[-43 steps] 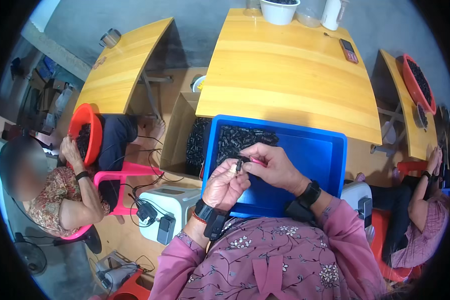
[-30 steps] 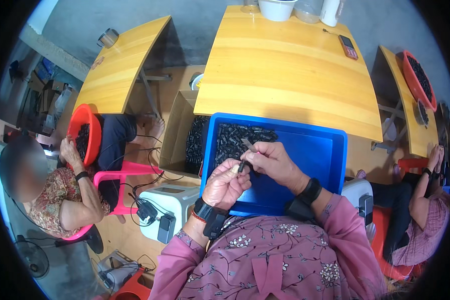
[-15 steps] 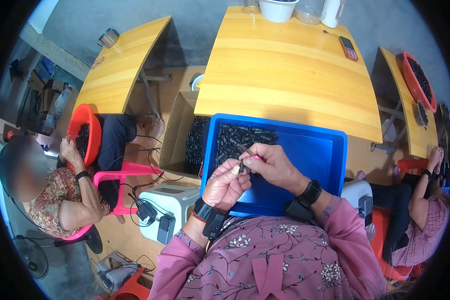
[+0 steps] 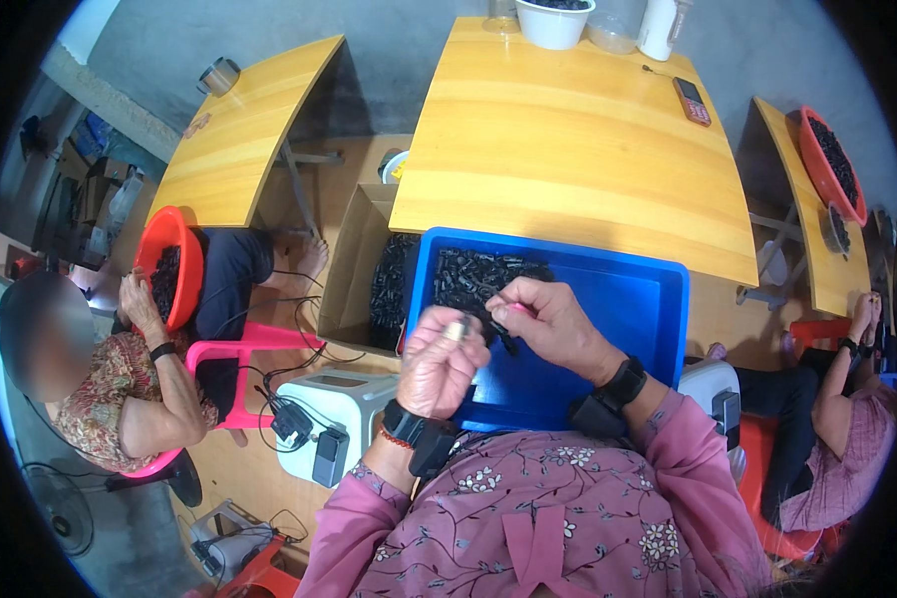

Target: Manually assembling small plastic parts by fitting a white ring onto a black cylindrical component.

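My right hand is closed round a small pink-handled tool, most of it hidden in my fingers. A small black plastic part shows just below those fingertips; whether it touches them I cannot tell. My left hand is beside it at the left, its fingers curled and smeared by motion. A pale covering sits on its thumb; what its fingers hold, if anything, is unclear. Both hands are over a blue tray, with many black plastic parts heaped at its far left.
A wooden table stands beyond the tray, bearing a white tub and a phone. Left of the tray is a cardboard box of black parts. One person with a red basin sits at left, another person at right.
My hands have moved apart. The left has shifted slightly left and blurs; the right has moved a little right, keeping the pink-handled tool. The black part pinched between them earlier is no longer there.
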`<state>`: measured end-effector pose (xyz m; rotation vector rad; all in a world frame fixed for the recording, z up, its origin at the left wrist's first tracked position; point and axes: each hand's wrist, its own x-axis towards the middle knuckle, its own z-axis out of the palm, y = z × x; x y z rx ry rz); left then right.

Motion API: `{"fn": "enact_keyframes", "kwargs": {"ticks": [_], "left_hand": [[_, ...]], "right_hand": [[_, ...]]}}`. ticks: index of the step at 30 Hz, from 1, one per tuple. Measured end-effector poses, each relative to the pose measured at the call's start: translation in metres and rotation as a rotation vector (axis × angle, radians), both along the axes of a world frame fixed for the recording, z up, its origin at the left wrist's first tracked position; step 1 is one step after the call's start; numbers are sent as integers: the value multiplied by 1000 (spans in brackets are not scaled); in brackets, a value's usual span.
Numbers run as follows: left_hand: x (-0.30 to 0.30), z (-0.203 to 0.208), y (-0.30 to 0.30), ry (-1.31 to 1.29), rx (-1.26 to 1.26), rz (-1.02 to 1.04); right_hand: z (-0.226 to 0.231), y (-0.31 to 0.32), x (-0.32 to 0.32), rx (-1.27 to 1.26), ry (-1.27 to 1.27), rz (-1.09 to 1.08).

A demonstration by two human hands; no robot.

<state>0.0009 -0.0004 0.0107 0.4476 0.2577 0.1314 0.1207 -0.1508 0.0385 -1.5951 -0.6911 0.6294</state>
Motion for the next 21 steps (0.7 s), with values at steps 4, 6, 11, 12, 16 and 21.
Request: {"fn": "enact_keyframes", "kwargs": {"ticks": [4,6,11,12,16,21], "left_hand": [[1,13,29,-129,234,456],[-1,1,48,12,234,670],[5,-17,74,218,209,852],[8,-13,72,317,204,856],[6,-18,68,385,303,842],[10,-6,56,393,631,874]], "right_hand": [[1,-8,10,-315,-341,36],[5,-11,5,-449,-384,113],[-7,-12,-11,-596,-615,247],[-9,-11,-13,-598,-664,238],[-12,-7,-14,-607,-682,213],[-20,-12,-7,-461,-484,142]]}}
